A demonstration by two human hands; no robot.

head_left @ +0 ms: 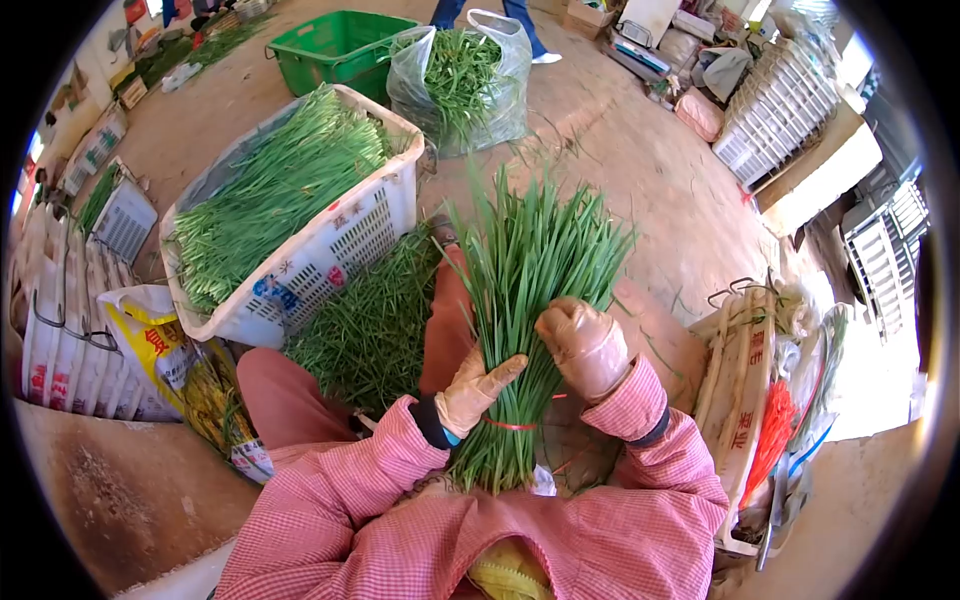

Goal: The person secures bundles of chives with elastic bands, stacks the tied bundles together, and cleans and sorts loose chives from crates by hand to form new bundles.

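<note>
A thick bundle of garlic chives (535, 260) stands upright between my knees, its leaf tips pointing away from me. Around its lower part runs a red band (510, 427). My left hand (475, 393), in a thin clear glove, grips the bundle from the left just above the band; its thumb lies across the front and the other fingers are hidden behind the leaves. On the right side, my gloved right hand (585, 345) is closed with curled fingertips against the leaves. Whatever it pinches is too small to make out.
A white crate (345, 235) piled with chives stands ahead left, with loose greens (370, 325) beside it. Farther off are a green tub (320, 65), a filled plastic bag (460, 90) and a person's legs (520, 25). Red ties (772, 430) hang on a crate at right.
</note>
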